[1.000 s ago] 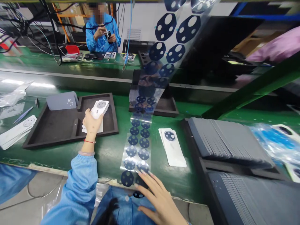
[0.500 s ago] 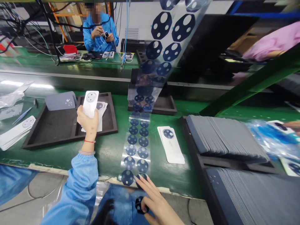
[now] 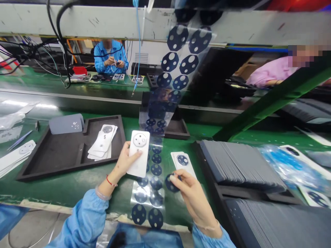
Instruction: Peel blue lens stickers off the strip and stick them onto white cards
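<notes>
A white phone back cover [image 3: 139,164] with a round camera area at its top is gripped by its left side in my left hand [image 3: 126,159], above the green bench. My right hand [image 3: 190,191] pinches a dark round sticker [image 3: 171,182] with pale holes between thumb and fingers, to the right of the cover and apart from it. Between and below the hands runs a clear strip of dark round stickers [image 3: 155,217], which hangs from above and lies down to the bench edge. More white covers [image 3: 190,167], one with a dark sticker on it, lie partly behind my right hand.
A black tray [image 3: 59,162] at left holds several white covers [image 3: 103,139] and a grey panel [image 3: 66,124]. At right a divided black tray [image 3: 224,193] holds stacked grey panels [image 3: 245,165]. Tweezers [image 3: 20,140] lie far left. A green beam [image 3: 271,100] slants across the right.
My left hand has brought a white cover right, out of the tray area to over the strip. My right hand has risen from the bench edge with the dark sticker.
</notes>
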Tool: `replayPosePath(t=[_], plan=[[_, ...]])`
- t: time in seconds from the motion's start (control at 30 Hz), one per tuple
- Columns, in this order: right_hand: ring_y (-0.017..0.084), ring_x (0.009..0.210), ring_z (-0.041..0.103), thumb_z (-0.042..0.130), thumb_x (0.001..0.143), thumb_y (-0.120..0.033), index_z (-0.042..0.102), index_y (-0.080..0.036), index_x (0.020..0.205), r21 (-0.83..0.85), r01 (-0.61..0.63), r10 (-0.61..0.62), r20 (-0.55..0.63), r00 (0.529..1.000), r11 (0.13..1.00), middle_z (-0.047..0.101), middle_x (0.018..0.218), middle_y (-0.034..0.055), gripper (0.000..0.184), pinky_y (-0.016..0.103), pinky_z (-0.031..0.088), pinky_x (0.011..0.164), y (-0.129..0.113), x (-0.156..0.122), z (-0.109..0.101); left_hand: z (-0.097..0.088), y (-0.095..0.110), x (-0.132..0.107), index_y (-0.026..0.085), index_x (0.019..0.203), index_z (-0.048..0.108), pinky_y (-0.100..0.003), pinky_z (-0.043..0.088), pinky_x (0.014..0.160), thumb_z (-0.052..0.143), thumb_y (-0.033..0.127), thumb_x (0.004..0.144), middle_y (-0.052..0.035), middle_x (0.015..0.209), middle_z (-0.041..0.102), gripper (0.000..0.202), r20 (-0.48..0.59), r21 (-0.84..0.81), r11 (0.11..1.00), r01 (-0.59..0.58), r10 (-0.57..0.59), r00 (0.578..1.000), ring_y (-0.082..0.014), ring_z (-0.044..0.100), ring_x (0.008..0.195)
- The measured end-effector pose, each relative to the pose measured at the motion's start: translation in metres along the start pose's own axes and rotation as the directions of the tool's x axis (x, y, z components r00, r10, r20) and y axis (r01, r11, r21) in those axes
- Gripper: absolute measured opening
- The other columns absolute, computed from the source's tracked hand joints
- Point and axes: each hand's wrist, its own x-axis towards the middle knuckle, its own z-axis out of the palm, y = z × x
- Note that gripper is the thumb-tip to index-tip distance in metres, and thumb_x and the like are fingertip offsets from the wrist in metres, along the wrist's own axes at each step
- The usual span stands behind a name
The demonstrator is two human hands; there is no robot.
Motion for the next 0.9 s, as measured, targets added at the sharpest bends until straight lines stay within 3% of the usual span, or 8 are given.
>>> replayPosePath(t=[0.1, 0.27, 0.4, 0.63, 0.77, 0.9], plan=[[0.016, 0.066, 0.059, 0.086, 0.06, -0.044, 0.063, -0.019, 0.073, 0.04, 0.17, -0.161, -0.175, 0.971, 0.985, 0.062, 0.07, -0.0006, 0.036, 0.029, 0.051, 0.063, -0.004, 0.034, 0.027, 0.012, -0.012, -0.008, 0.023, 0.099, 0.04, -0.026, 0.052, 0.054, 0.075, 0.048, 0.074, 0.0014, 0.079, 0.068, 0.05, 0.045, 0.018, 1.0, 0.018, -0.019, 0.999, -0.0143, 0.064, 0.058], [0.014, 0.065, 0.056, 0.082, 0.068, -0.043, 0.063, -0.018, 0.075, -0.049, 0.258, -0.262, -0.17, 0.95, 0.965, 0.063, 0.071, -0.0005, 0.032, 0.028, 0.047, 0.063, 0.012, 0.066, 0.055, 0.022, -0.024, -0.02, 0.022, 0.102, 0.044, -0.022, 0.046, 0.051, 0.064, 0.051, 0.084, 0.0035, 0.071, 0.064, 0.039, 0.07, 0.084, 0.996, -0.008, 0.002, 0.998, -0.0123, 0.059, 0.053], [0.015, 0.065, 0.056, 0.081, 0.07, -0.043, 0.063, -0.017, 0.073, -0.068, 0.269, -0.277, -0.198, 0.94, 0.961, 0.063, 0.069, -0.0001, 0.032, 0.028, 0.046, 0.063, 0.024, 0.064, 0.06, 0.025, -0.029, -0.026, 0.021, 0.106, 0.048, -0.024, 0.045, 0.056, 0.055, 0.048, 0.09, 0.0013, 0.078, 0.063, 0.032, 0.057, 0.168, 0.984, -0.061, 0.052, 0.997, -0.0125, 0.058, 0.059], [0.015, 0.065, 0.054, 0.079, 0.073, -0.041, 0.061, -0.017, 0.068, -0.158, 0.329, -0.359, -0.239, 0.902, 0.931, 0.063, 0.069, 0.0014, 0.03, 0.028, 0.045, 0.06, 0.024, 0.051, 0.064, 0.028, -0.024, -0.033, 0.022, 0.112, 0.046, -0.031, 0.048, 0.072, 0.048, 0.04, 0.094, -0.0029, 0.091, 0.065, 0.026, 0.12, 0.33, 0.934, -0.137, 0.102, 0.987, -0.0191, 0.062, 0.079], [0.016, 0.067, 0.058, 0.078, 0.073, -0.041, 0.058, -0.018, 0.068, -0.157, 0.351, -0.382, -0.291, 0.877, 0.923, 0.065, 0.071, 0.0024, 0.03, 0.029, 0.047, 0.061, 0.031, 0.05, 0.067, 0.03, -0.025, -0.036, 0.022, 0.116, 0.042, -0.034, 0.048, 0.082, 0.045, 0.039, 0.095, -0.0066, 0.107, 0.063, 0.027, 0.146, 0.297, 0.945, -0.139, 0.099, 0.984, -0.0208, 0.062, 0.094], [0.018, 0.071, 0.062, 0.078, 0.073, -0.04, 0.057, -0.019, 0.068, -0.156, 0.372, -0.403, -0.313, 0.86, 0.915, 0.066, 0.073, 0.0035, 0.03, 0.031, 0.05, 0.064, 0.035, 0.049, 0.068, 0.032, -0.029, -0.039, 0.021, 0.118, 0.04, -0.034, 0.048, 0.084, 0.043, 0.041, 0.096, -0.0073, 0.109, 0.062, 0.029, 0.169, 0.278, 0.95, -0.145, 0.1, 0.981, -0.0205, 0.061, 0.095]])
